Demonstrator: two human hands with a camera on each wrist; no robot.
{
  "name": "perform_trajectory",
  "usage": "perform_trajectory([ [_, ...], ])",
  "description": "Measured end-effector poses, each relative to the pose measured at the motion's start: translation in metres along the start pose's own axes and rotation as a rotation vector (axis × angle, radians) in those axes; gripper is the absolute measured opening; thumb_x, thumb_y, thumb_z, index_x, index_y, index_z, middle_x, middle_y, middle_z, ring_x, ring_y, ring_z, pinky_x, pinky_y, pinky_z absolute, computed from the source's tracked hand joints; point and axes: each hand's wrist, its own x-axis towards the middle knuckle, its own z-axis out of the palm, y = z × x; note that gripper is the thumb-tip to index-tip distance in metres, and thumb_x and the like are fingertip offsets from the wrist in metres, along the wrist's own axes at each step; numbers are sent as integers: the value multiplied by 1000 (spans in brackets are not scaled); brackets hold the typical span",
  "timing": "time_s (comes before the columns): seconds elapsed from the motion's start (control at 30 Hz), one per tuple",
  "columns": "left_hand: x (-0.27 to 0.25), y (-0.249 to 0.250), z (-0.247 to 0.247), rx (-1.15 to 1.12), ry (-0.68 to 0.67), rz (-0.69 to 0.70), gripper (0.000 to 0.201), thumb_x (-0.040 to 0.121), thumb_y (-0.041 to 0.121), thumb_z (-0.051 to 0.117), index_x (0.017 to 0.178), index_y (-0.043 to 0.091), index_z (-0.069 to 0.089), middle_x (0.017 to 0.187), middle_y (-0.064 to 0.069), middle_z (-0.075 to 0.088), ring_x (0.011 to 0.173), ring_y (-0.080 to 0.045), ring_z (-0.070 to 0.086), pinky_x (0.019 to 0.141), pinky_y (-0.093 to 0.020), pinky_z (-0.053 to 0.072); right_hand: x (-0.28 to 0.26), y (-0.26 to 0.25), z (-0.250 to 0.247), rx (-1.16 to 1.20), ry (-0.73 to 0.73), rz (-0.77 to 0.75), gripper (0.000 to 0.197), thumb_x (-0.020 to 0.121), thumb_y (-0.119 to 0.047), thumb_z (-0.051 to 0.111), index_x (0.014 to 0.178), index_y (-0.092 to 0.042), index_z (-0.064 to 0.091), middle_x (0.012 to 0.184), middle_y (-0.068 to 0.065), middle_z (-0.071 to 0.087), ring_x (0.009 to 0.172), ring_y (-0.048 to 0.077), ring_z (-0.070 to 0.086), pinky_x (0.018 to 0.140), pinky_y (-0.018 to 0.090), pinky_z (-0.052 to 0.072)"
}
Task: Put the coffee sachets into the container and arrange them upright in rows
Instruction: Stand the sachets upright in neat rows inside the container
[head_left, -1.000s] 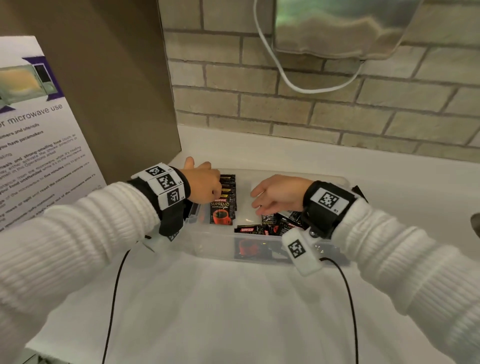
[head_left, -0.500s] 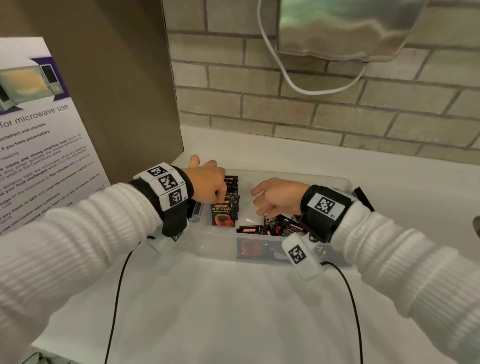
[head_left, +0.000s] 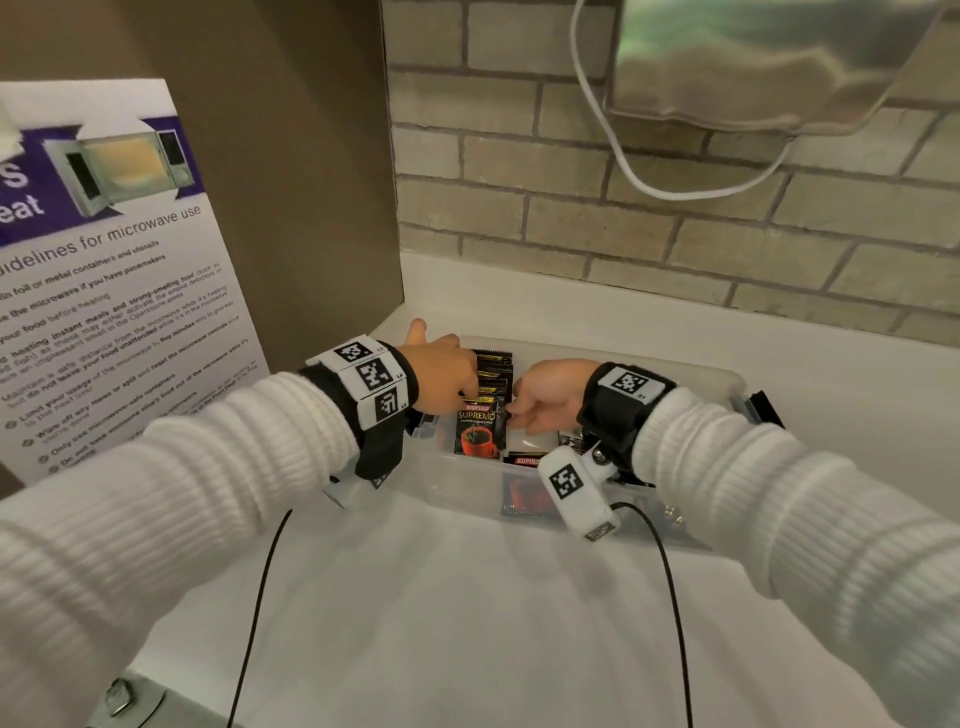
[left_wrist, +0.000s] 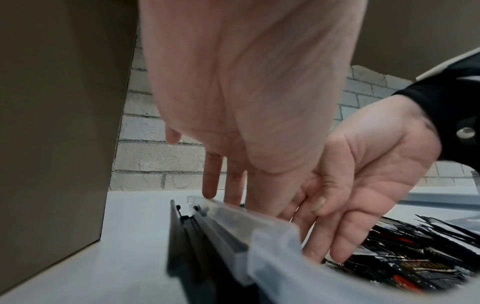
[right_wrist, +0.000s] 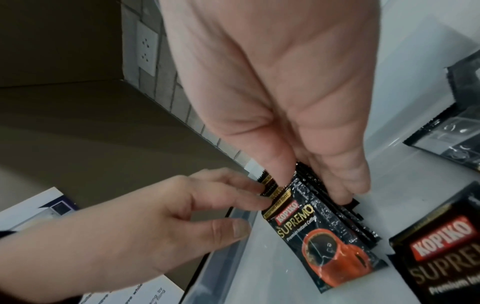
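Both hands are in the left end of the container (head_left: 724, 378), squaring up a row of upright sachets (right_wrist: 315, 232) against its left wall: the left hand (head_left: 441, 379) lays its extended fingertips on the row's gold top edges, while the right hand (head_left: 550, 397) pinches the stack between thumb and fingers from the other side. This looks like the arranging step, partway through (more sachets (head_left: 524, 460) lie flat and jumbled at the container's right end). Next, I judge, one hand should steady the row while the other takes a loose sachet and slots it upright at the front.
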Motion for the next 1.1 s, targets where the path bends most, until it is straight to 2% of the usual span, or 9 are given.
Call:
perform_trajectory([
  [0.07,0,-1,0,-10,13,3,27,95,30,42,111,32,64,129,6,47,121,-19,34,98,-51,22,1,1,1,-3,-6,13,26,94,7,33,102,-6,54,138,16,48,129,25,44,107,35,31],
  [0.17,1,0,-2,-33,15,-1,30,95,31,44,119,34,60,144,4,35,129,-21,28,103,-54,16,4,1,0,17,-20,1,39,94,5,36,131,-3,44,137,14,49,128,25,46,106,35,33],
  [0.43,-3,2,-13,-168,105,-20,35,98,30,40,131,34,50,151,8,28,138,-18,18,109,-55,3,-27,3,-25,49,41,-59,52,96,8,33,145,-1,19,150,16,30,137,32,33,112,42,27],
  [0.53,-9,12,-16,-306,205,66,31,98,35,39,124,35,55,135,12,47,127,-13,32,107,-47,13,-55,13,-59,-90,156,-100,48,97,3,37,143,-4,26,146,16,36,132,30,40,107,38,34],
  [0.63,-15,32,-17,-531,136,231,26,95,39,47,111,29,65,110,9,63,105,-9,53,99,-35,36,-72,32,-83,-531,252,-55,46,95,0,40,140,-8,35,143,13,41,129,28,42,107,38,38],
  [0.7,-18,50,-16,-678,34,317,25,90,38,57,107,24,69,97,12,65,86,2,57,83,-17,46,-75,45,-88,-913,219,50,54,91,-1,46,142,-7,32,145,13,37,130,29,40,108,42,36],
  [0.77,-17,64,-14,-692,10,364,23,85,36,64,103,23,71,87,17,63,72,7,54,66,-6,41,-74,58,-88,-1175,134,136,68,91,-11,54,148,-9,17,151,11,28,135,28,33,112,38,30],
  [0.93,-12,72,-3,-849,56,294,16,80,29,72,91,17,74,77,13,66,64,6,55,60,-8,41,-74,69,-95,-1256,121,178,95,82,-32,68,150,-17,3,155,8,14,141,24,21,113,36,26],
  [1.1,-11,73,8,-1075,36,250,3,77,22,75,79,21,73,66,17,66,62,10,56,61,-4,41,-78,68,-92,-1270,26,155,64,84,-15,66,140,-10,35,138,8,43,117,21,46,86,24,41],
])
